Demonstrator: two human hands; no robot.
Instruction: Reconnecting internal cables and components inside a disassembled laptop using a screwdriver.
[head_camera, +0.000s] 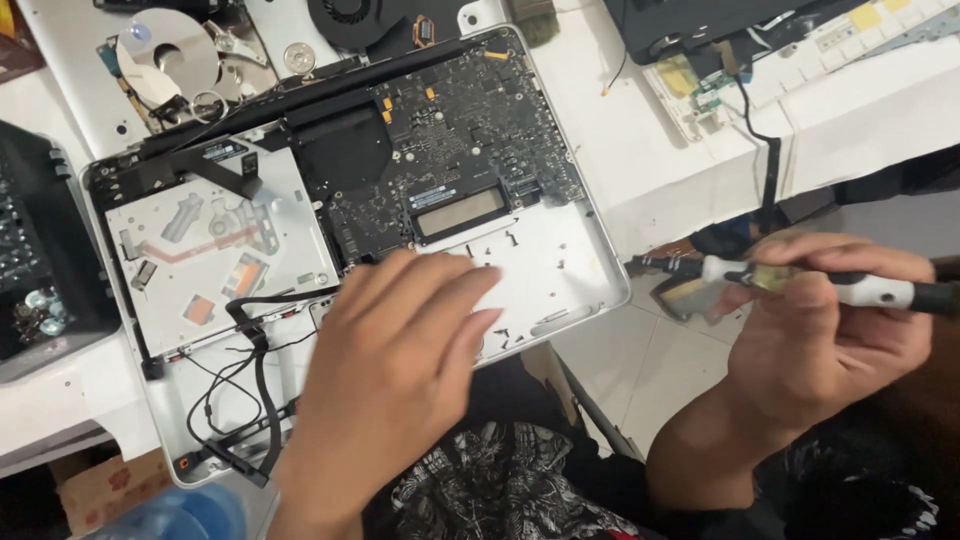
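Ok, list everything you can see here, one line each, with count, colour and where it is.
Opened laptop: one, silver case, centre of the white table.
Circuit board: one, black, upper right inside the laptop.
Optical drive: one, silver, left inside the laptop.
Loose cables: several, black, laptop's lower left corner.
Opened hard drive: one, shiny silver, top left.
Cooling fan: one, black, top edge.
Screwdriver: one, white and black, right.
Left hand: resting over the laptop's lower edge.
Right hand: fingers wrapped around the screwdriver.
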